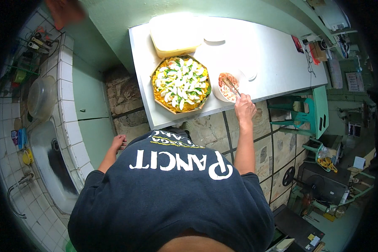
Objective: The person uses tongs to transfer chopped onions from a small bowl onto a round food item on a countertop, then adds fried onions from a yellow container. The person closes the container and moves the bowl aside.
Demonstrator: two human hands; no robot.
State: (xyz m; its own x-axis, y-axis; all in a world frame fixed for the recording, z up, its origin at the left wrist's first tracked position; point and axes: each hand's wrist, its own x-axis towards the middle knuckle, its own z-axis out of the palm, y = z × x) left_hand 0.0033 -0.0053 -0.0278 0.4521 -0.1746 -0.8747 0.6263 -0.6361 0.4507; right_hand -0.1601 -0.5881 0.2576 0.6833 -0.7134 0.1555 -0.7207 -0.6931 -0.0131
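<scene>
In my right hand [245, 107] is a pair of metal tongs [232, 85], with the fingers closed around the handle end. The tips reach into a white round tub [220, 95] of pinkish pieces that look like shrimp [224, 80]; whether they pinch a piece I cannot make out. To the left of the tub sits an octagonal tray [160, 105] full of yellow noodles [156, 86], topped with white egg slices [180, 80] and chopped greens. My left hand [120, 142] hangs beside my body, off the table, fingers loosely apart and holding nothing.
Behind the tray on the white table [277, 63] stands a large pale-yellow container [172, 40]. A white lid [249, 74] lies near the tub. A green plastic stool [300, 111] is at the right. The tiled sink [56, 155] runs along my left.
</scene>
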